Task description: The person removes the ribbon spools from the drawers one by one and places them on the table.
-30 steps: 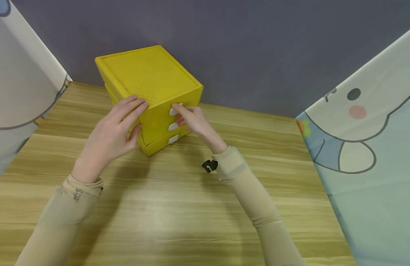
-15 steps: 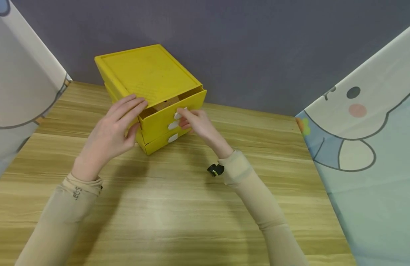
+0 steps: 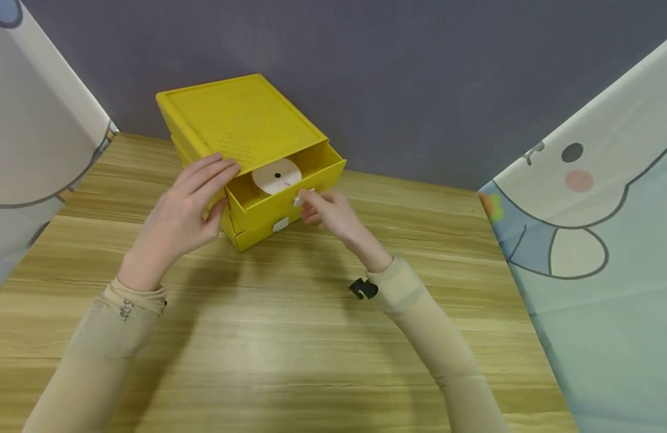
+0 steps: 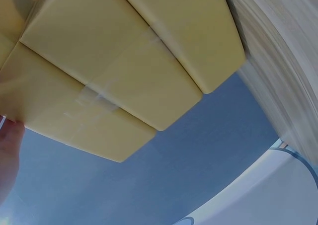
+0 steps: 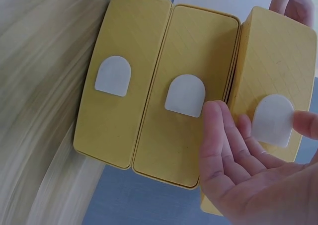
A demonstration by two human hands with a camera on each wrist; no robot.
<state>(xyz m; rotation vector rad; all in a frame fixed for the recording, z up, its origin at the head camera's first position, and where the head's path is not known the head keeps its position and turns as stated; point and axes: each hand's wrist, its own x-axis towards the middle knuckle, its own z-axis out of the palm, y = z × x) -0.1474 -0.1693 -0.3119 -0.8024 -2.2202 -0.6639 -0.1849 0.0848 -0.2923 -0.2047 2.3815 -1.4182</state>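
A yellow three-drawer cabinet (image 3: 246,117) stands at the back left of the wooden table. Its top drawer (image 3: 326,178) is pulled partly out and holds a round white disc (image 3: 269,179) with a dark centre hole. My right hand (image 3: 337,219) pinches that drawer's white tab handle (image 5: 272,121), thumb on one side and fingers on the other. The fingers of my left hand (image 3: 176,219) lie extended on the cabinet's top front-left corner. In the right wrist view, the middle drawer's tab (image 5: 185,96) and bottom drawer's tab (image 5: 113,76) show on closed fronts.
Wood-grain tabletop (image 3: 268,337) spreads in front of the cabinet and to its right. A dark grey wall (image 3: 409,90) rises behind. Cartoon-printed cloth (image 3: 609,325) hangs along the right side, and a similar cloth (image 3: 35,120) along the left.
The top drawer has gone from closed to partly out, drawn toward the lower right by my right hand, and the white disc has come into view. My left hand has stayed on the corner.
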